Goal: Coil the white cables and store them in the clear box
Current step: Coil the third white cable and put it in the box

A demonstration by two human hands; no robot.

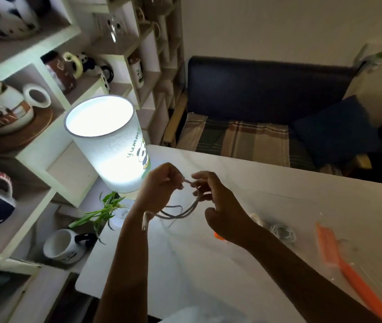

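A white cable (180, 212) hangs in loose loops between my two hands above the white table (208, 264). My left hand (159, 185) grips the loops from the left, with one cable end (145, 221) dangling by the wrist. My right hand (218, 201) pinches the cable near its top with thumb and forefinger. A coiled white cable (282, 231) lies inside the clear box (306, 243), which has orange clips, at the right of the table. The box's clear lid (357, 271) with an orange edge lies further right.
A lit cylindrical lamp (108, 141) stands at the table's far left corner, with a small green plant (102, 210) in a glass beside it. Shelves of mugs (64, 247) fill the left side. A dark sofa (267, 108) with a plaid cover is behind the table.
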